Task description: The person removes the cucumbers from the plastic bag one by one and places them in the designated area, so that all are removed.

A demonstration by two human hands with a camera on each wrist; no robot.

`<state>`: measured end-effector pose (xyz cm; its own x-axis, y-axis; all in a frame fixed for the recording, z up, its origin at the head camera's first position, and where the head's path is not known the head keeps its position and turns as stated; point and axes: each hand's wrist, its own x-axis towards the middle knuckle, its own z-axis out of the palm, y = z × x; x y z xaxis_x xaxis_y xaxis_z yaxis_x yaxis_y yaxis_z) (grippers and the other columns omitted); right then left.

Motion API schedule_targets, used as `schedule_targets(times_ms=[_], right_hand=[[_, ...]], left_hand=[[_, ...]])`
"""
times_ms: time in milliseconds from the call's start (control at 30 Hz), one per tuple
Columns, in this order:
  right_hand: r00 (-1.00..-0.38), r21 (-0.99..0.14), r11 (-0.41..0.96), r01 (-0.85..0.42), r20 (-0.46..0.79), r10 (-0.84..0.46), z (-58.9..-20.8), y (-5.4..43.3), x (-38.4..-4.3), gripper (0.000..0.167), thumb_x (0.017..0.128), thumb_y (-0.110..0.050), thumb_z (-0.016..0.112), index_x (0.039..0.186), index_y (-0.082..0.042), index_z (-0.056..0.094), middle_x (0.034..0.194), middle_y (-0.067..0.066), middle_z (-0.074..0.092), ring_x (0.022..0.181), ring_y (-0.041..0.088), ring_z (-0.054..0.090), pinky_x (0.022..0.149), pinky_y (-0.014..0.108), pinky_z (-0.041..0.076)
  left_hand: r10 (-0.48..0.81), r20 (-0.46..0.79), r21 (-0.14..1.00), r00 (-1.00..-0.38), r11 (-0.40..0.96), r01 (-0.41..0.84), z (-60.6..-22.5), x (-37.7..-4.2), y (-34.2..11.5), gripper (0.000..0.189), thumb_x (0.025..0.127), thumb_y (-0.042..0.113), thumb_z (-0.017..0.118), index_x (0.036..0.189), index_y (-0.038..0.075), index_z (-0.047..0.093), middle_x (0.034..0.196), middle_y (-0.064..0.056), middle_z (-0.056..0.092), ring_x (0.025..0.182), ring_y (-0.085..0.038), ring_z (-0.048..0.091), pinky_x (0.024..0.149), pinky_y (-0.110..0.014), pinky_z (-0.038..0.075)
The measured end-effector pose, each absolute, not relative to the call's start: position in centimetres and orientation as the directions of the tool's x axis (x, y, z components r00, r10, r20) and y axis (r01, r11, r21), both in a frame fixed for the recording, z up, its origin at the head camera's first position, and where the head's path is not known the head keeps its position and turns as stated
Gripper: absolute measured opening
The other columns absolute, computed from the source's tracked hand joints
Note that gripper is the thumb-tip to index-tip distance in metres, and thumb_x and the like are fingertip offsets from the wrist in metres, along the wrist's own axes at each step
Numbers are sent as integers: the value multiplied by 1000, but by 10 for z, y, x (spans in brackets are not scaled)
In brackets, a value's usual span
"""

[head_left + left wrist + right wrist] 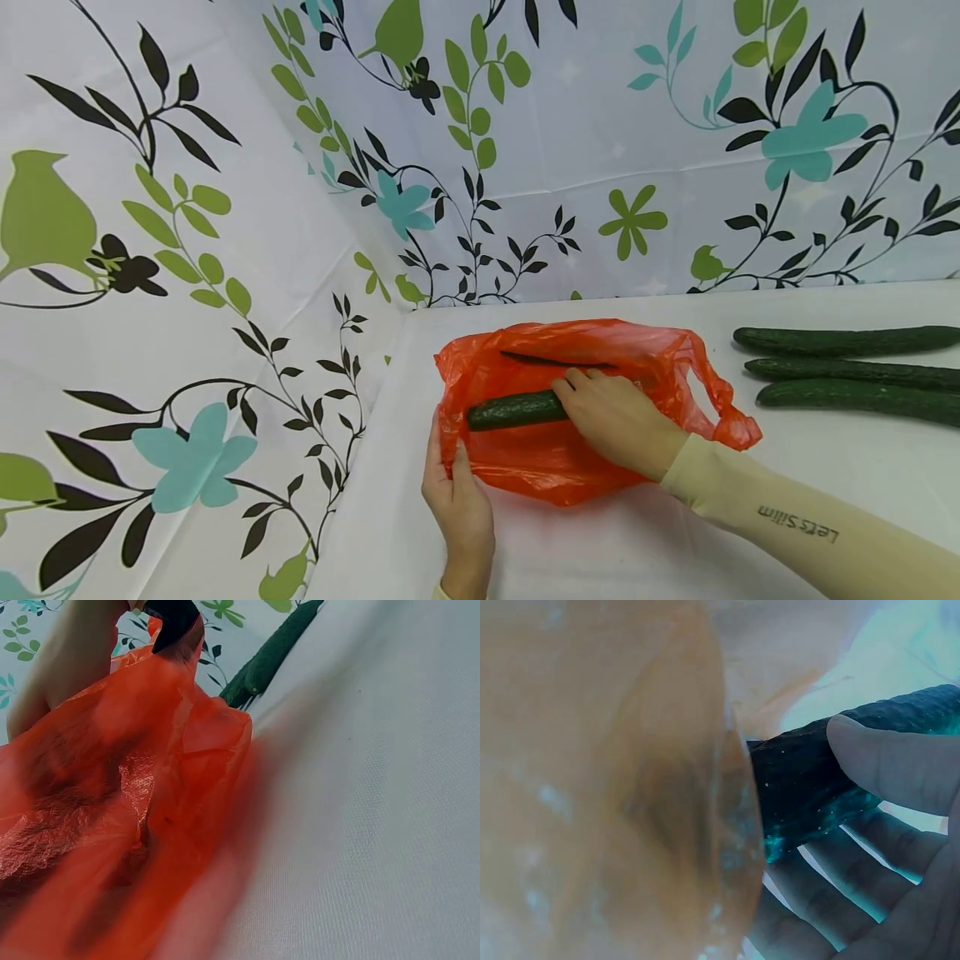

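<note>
A red plastic bag point(555, 479) lies spread on the white table. My left hand point(461, 504) pinches its left edge, thumb in front and the other fingers partly hidden by the plastic. My right hand point(618, 421) reaches over the bag and grips a dark green cucumber point(513, 411) lying crosswise at the bag's mouth. In the right wrist view, the thumb presses on the cucumber point(802, 780) with fingers beneath it, beside a blurred fold of the bag point(622, 787). The bag point(150, 780) fills the left side of the left wrist view. A thin dark strip point(555, 360) shows in the bag.
Three more cucumbers point(858, 396) lie side by side on the white table point(825, 483) at the right. Behind and to the left hangs a cloth point(600, 167) printed with leaves, flowers and birds. One bag handle point(720, 400) loops toward the right.
</note>
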<state>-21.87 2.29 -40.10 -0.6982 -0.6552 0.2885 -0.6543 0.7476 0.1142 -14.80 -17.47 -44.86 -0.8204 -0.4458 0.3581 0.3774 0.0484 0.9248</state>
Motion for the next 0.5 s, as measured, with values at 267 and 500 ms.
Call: schedule_targets(times_ms=[267,500], right_hand=[[-743,1,765,-644,235,-626,-389,32,-212,43,86,-16,80,123,-4,61,117,14,64,102,32,65,77,50,61],[-750,-61,760,-647,230,-620,-375,39,-209,48,84,-14,80,127,-5,60,120,13,63,103,31,65,82,48,60]], left_hand=[[-461,360,918,-811,18,397,-447,-148,-176,49,108,3,41,156,6,35,158,-4,40,145,-23,36,108,-31,41],[-457,342,920,-821,-14,392,-447,-148,-176,49,108,4,40,157,4,33,158,-6,39,143,-24,39,108,-39,41]])
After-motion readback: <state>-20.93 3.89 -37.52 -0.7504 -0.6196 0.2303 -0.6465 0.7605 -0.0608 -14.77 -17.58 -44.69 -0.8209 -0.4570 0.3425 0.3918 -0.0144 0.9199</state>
